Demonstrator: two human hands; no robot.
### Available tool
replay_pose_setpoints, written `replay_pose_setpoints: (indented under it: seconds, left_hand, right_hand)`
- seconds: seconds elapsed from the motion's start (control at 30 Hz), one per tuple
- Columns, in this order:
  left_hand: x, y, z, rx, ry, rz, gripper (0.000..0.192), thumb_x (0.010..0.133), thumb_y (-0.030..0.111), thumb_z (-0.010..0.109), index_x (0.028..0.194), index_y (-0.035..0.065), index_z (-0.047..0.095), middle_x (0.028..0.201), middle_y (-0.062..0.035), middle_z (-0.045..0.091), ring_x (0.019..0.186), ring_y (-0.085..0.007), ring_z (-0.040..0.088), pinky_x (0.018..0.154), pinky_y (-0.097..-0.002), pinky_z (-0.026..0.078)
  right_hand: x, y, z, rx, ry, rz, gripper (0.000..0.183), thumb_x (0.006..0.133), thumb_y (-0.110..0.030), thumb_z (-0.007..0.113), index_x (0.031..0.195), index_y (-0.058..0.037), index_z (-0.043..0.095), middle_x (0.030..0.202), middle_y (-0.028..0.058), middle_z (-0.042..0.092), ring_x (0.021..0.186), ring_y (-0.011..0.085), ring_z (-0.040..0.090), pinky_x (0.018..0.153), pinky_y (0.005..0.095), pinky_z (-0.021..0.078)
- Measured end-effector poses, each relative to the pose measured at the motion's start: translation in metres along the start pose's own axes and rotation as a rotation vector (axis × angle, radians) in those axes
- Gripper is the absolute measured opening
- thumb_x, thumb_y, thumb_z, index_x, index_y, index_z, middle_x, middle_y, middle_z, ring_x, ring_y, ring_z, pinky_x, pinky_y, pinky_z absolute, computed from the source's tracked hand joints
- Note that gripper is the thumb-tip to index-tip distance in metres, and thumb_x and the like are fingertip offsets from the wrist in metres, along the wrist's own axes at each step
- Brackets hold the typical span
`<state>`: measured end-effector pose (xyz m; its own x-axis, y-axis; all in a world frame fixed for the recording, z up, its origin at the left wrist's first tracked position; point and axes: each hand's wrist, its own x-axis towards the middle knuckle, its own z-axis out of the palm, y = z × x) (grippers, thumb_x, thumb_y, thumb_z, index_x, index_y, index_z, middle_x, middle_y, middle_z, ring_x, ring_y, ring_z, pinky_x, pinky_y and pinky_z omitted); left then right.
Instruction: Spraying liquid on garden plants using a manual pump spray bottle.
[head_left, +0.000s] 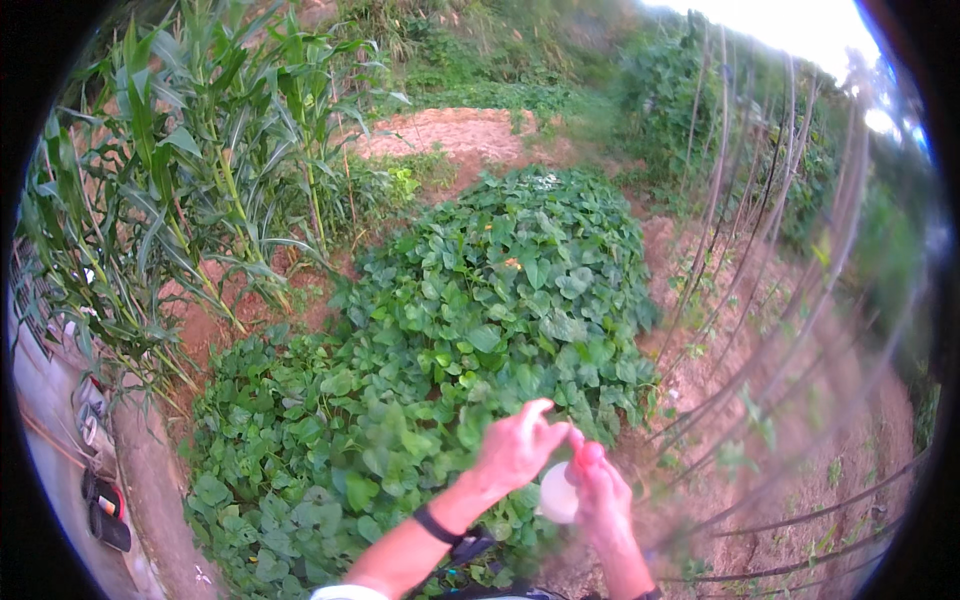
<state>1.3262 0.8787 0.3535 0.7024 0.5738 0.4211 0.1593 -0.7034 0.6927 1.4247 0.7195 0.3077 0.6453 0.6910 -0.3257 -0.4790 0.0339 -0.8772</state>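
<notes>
My right hand (600, 487) grips a small red round thing (591, 453), possibly a cap or a fruit. A white rounded object (559, 493), perhaps a plastic container, shows beside its palm on the left; how it is held is hidden. My left hand (517, 444), with a black band on its wrist, reaches across from the left. Its fingertips come close to those of the right hand, just above the red thing. Blur hides whether they touch or pinch anything. Both hands are over a bed of broad-leaved green plants (480, 337).
Tall corn plants (225, 165) rise at the left. Thin poles (780, 187) lean over bare soil (795, 420) on the right. Along the lower left runs a concrete edge (154, 480), with dark containers (109, 525) beyond it. Pale bare ground (450, 131) lies farther back.
</notes>
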Motion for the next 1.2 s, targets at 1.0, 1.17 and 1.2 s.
replay_pose_setpoints:
  seconds: [1.0,1.17,1.2]
  left_hand:
    - [-0.157,-0.100,-0.005,-0.072,-0.271,-0.607,0.039,0.091,0.041,0.065,0.109,0.0060,0.067,0.088,-0.0146,0.074,0.078,-0.0261,0.072,0.072,-0.0374,0.057]
    - [-0.155,-0.112,-0.001,-0.098,-0.210,-0.551,0.032,0.090,0.029,0.068,0.105,0.0009,0.066,0.078,-0.0088,0.073,0.069,-0.0141,0.069,0.065,-0.0304,0.054]
    - [-0.145,-0.113,-0.001,-0.159,-0.155,-0.497,0.028,0.091,0.026,0.067,0.104,0.0012,0.066,0.075,-0.0064,0.072,0.064,-0.0118,0.066,0.060,-0.0289,0.052]
  right_hand:
    - [0.025,-0.020,0.001,0.036,0.051,-0.287,0.047,0.103,-0.029,0.051,0.144,-0.0067,0.045,0.069,-0.0031,0.048,0.044,0.0034,0.037,0.036,0.0219,0.0416]
    - [0.017,-0.026,0.001,-0.029,0.062,-0.282,0.051,0.102,-0.032,0.053,0.145,-0.0064,0.044,0.070,-0.0029,0.049,0.044,0.0029,0.037,0.036,0.0215,0.0412]
    - [0.019,-0.023,0.000,-0.030,0.039,-0.287,0.052,0.102,-0.034,0.053,0.145,-0.0062,0.044,0.071,-0.0028,0.049,0.044,0.0028,0.037,0.036,0.0216,0.0414]
